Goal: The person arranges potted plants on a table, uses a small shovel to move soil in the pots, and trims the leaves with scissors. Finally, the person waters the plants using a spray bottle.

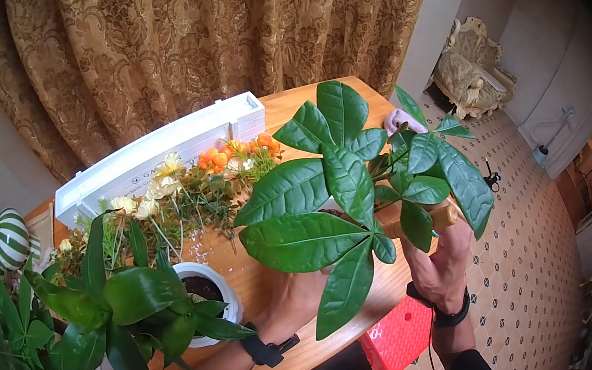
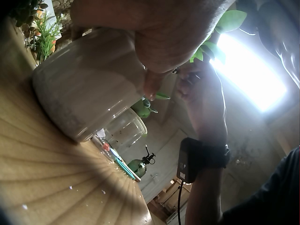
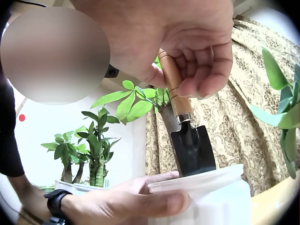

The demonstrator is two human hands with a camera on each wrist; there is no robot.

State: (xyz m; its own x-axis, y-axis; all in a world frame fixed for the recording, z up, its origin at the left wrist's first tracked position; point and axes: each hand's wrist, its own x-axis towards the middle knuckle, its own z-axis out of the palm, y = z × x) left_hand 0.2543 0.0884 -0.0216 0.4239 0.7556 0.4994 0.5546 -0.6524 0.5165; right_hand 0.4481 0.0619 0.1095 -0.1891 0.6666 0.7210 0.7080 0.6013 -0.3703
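My right hand point(image 3: 187, 47) curls its fingers round the wooden handle of a small trowel point(image 3: 193, 150). The black blade points down beside the plant's trunk, its tip just behind the rim of a white flower pot point(image 3: 215, 201). My left hand point(image 3: 136, 199) grips that pot by its upper edge, thumb along the near side. In the head view, broad green leaves of the potted plant point(image 1: 304, 241) spread over the pot and hide most of it. Behind them show the left hand's back and, on the right, the trowel handle's end.
A second white pot point(image 1: 230, 296) with a leafy plant stands left. A long white planter box point(image 1: 156, 159) and artificial flowers point(image 1: 167, 184) lie behind, with a striped vase point(image 1: 4, 237) far left. A clear container point(image 2: 126, 129) stands beyond the pot. A red stool point(image 1: 396, 333) is below the table edge.
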